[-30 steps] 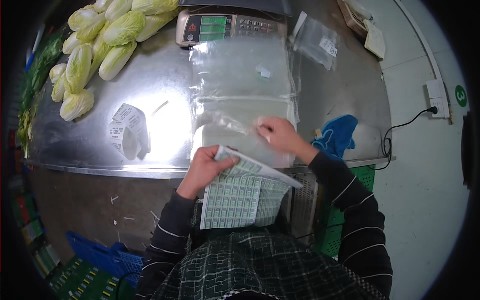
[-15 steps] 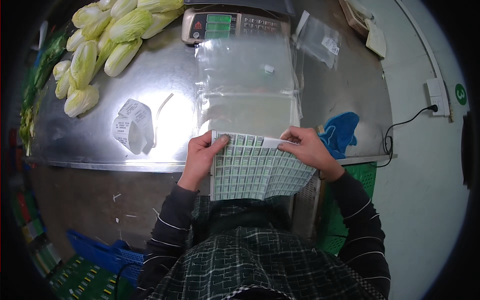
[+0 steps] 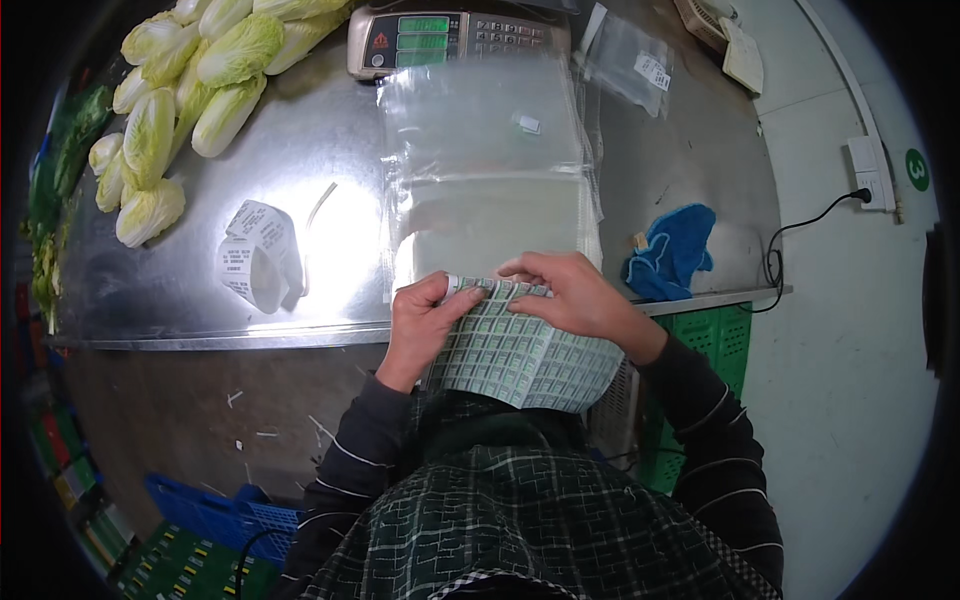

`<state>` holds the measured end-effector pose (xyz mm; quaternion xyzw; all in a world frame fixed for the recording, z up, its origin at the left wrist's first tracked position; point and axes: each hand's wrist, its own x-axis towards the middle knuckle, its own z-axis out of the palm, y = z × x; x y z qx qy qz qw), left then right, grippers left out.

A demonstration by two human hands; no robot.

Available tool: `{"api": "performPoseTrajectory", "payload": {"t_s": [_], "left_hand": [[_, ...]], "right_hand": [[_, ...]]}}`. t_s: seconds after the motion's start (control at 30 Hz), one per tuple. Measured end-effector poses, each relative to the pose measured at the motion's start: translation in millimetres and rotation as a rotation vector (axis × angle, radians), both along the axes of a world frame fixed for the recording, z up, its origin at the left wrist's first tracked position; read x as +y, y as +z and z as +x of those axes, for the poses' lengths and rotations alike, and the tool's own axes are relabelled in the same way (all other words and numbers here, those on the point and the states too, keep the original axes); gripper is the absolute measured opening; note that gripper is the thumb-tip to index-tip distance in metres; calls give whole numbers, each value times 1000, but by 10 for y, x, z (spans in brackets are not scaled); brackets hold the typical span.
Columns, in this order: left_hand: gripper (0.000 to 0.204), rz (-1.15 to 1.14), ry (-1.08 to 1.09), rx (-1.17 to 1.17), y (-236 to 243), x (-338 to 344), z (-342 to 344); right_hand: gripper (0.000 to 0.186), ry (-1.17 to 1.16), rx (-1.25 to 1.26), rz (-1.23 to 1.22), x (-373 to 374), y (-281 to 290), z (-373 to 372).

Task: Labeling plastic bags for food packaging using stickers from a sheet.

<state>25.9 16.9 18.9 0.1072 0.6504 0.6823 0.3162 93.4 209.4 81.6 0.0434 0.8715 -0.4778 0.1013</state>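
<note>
Held between my two hands is a sheet of small green-and-white labels (image 3: 520,360), its lower part hanging over my lap and bent along the middle. My left hand (image 3: 430,320) pinches the top left corner, thumb on the printed face. At the top edge my right hand (image 3: 570,295) grips with thumb and fingers close to the left one; its fingertips are partly hidden. Just beyond the hands lies a stack of clear plastic bags (image 3: 490,170) on the steel table (image 3: 330,120). A small white piece (image 3: 529,124) rests on the bags.
Chinese cabbages (image 3: 190,80) are piled at the far left. A curled strip of printed labels (image 3: 255,260) stands on the left. Behind the bags is a weighing scale (image 3: 450,38). A blue cloth (image 3: 677,252) lies by the right front edge, above a green crate (image 3: 700,350).
My right hand has slid left along the sheet's top edge, nearer my left hand. The top edge now curls under my fingers, and the view has shifted slightly.
</note>
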Motion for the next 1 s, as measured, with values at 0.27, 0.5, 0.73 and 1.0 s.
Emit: {"api": "performPoseTrajectory", "payload": {"t_s": [0.27, 0.5, 0.73, 1.0], "left_hand": [[40, -72, 44, 62, -184, 13, 28], [43, -194, 100, -162, -71, 81, 19], [36, -144, 58, -163, -154, 36, -58], [22, -43, -359, 87, -284, 34, -133]], "right_hand": [[16, -3, 138, 252, -222, -90, -147], [12, -5, 517, 748, -457, -284, 8], [7, -541, 118, -118, -199, -189, 6], [30, -517, 10, 358, 483, -807, -205]]}}
